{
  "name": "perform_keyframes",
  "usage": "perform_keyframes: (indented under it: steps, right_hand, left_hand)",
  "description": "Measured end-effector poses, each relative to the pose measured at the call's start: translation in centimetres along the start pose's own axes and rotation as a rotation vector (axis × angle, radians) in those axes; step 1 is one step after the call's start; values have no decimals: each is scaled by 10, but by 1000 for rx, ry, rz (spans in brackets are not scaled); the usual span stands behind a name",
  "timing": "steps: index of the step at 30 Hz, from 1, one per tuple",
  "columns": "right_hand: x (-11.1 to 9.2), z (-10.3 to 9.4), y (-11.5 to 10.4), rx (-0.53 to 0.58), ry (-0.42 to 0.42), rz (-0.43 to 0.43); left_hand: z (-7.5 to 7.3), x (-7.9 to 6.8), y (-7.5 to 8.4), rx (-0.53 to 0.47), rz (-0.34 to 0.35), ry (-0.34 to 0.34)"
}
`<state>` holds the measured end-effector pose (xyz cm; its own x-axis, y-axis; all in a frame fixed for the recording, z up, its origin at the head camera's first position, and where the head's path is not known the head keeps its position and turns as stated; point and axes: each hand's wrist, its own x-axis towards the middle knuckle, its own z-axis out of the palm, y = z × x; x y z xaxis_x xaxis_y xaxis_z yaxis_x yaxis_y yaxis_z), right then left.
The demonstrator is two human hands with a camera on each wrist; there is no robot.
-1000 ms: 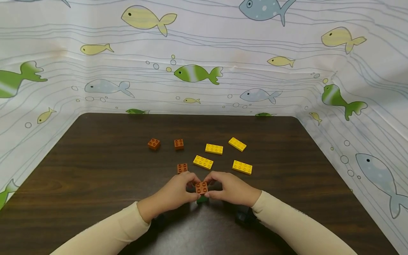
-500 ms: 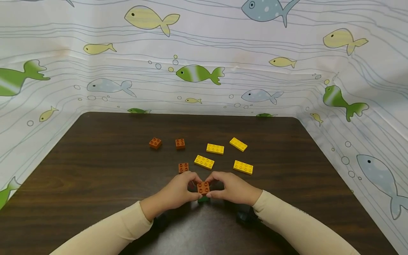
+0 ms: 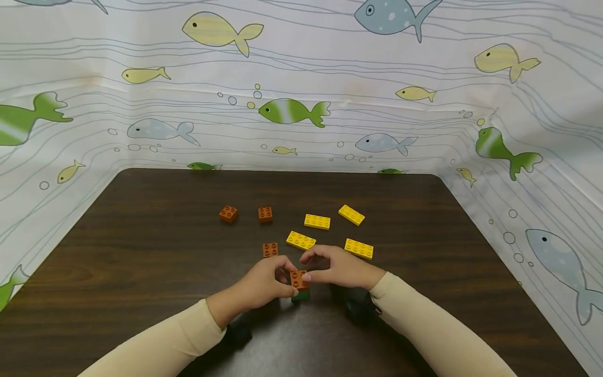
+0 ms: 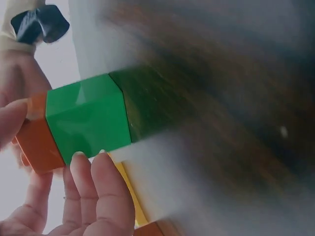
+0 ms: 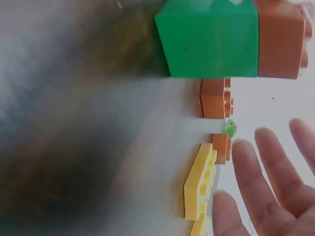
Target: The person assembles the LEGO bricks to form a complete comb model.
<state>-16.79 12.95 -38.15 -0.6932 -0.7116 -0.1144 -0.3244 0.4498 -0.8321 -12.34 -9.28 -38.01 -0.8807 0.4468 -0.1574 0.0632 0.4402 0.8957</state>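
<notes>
In the head view an orange square brick [image 3: 297, 281] with studs sits on top of a green block [image 3: 300, 296] at the near middle of the table. My left hand [image 3: 265, 284] pinches the orange brick between thumb and forefinger. The left wrist view shows the other fingertips curled near the side of the green block [image 4: 88, 120]. My right hand [image 3: 346, 267] is just right of the stack, its thumb overlapping the brick's corner in the head view. Its fingers are spread and loosely bent, apart from the green block [image 5: 211, 44] in the right wrist view.
Beyond the hands on the dark table [image 3: 141, 251] lie several yellow bricks, one of them a flat brick [image 3: 359, 248] close behind my right hand. Orange bricks lie to the left, the nearest orange brick [image 3: 270, 250] just behind my left hand. A fish-patterned cloth [image 3: 226, 141] surrounds the table.
My right hand has let go of the orange brick and moved slightly up and away, its finger and thumb parting. My left hand still pinches the brick, and more of the green block shows.
</notes>
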Motion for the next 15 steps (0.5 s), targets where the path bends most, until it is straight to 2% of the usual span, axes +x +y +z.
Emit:
perform_keyframes:
  steps: [3, 7, 10, 15]
  right_hand:
    - [7, -4, 1, 27, 75, -6]
    - [18, -9, -1, -16, 165, 19]
    - [27, -11, 0, -68, 210, 68]
    - [41, -14, 2, -164, 239, 150]
  left_hand:
    - [1, 0, 1, -53, -29, 4]
    - [5, -2, 3, -123, -86, 27]
    - [8, -3, 4, -169, -124, 44]
    - [12, -4, 3, -220, -138, 53]
